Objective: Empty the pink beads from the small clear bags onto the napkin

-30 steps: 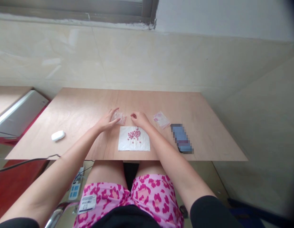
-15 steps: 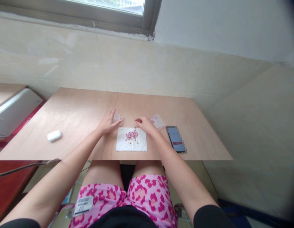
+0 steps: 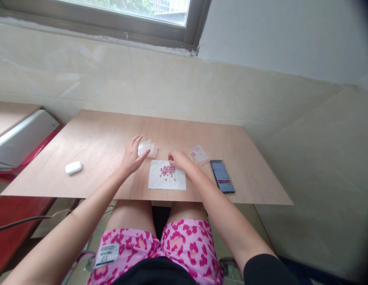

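Note:
Several small pink beads (image 3: 167, 171) lie in a loose heap on a white paper sheet (image 3: 154, 182) in front of me. At the sheet's top right, my right hand (image 3: 178, 160) is closed with its fingertips pinched together over the far edge of the heap; whatever they hold is hidden or too small to name. My left hand (image 3: 134, 154) is raised with thumb and fingers spread, beside a clear plastic bag (image 3: 150, 149) just beyond the sheet. Another small clear bag (image 3: 198, 154), with some pink in it, rests to the right of my right hand.
A phone (image 3: 222, 177) lies right of the sheet on the wooden table (image 3: 106, 130). To the left sits a white oval case (image 3: 73, 168). A tiled wall (image 3: 172, 87) and a window (image 3: 148, 10) stand behind the table, and a cable (image 3: 29, 218) runs at lower left.
My left hand has lifted off the clear bag and opened wider, uncovering more of it. The right hand has closed its fingers and come slightly nearer the beads. The view has shifted a little.

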Available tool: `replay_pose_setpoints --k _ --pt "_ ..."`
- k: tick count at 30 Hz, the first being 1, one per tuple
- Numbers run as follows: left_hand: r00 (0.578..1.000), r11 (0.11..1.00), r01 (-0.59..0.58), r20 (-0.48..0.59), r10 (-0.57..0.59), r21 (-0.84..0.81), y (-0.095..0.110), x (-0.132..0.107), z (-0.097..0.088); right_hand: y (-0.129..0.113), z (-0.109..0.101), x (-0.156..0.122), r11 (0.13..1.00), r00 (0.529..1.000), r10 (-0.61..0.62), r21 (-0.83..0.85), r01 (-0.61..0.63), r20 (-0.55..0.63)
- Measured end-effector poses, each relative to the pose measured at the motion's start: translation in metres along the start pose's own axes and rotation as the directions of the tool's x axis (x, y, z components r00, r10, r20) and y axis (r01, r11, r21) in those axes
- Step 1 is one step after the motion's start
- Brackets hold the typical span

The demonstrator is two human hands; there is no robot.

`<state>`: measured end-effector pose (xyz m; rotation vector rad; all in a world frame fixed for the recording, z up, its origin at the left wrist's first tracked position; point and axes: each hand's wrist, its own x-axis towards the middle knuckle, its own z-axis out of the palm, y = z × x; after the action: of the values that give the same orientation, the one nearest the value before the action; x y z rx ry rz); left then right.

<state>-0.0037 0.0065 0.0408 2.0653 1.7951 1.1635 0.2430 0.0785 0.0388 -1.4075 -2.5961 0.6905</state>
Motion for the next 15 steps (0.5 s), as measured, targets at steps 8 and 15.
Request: replay_pose_setpoints --k 8,15 --pt "0.998 1.000 0.021 -0.059 -0.022 -0.019 0.046 -0.037 -0.038 -0.003 -0.007 -0.001 0.999 0.999 -0.051 0.016 0.051 -0.009" --pt "0.985 0.993 0.067 0.168 -0.050 -0.097 0.066 -0.080 -0.046 -0.016 -0.005 -0.018 0.991 0.988 -0.134 0.029 0.132 0.078"
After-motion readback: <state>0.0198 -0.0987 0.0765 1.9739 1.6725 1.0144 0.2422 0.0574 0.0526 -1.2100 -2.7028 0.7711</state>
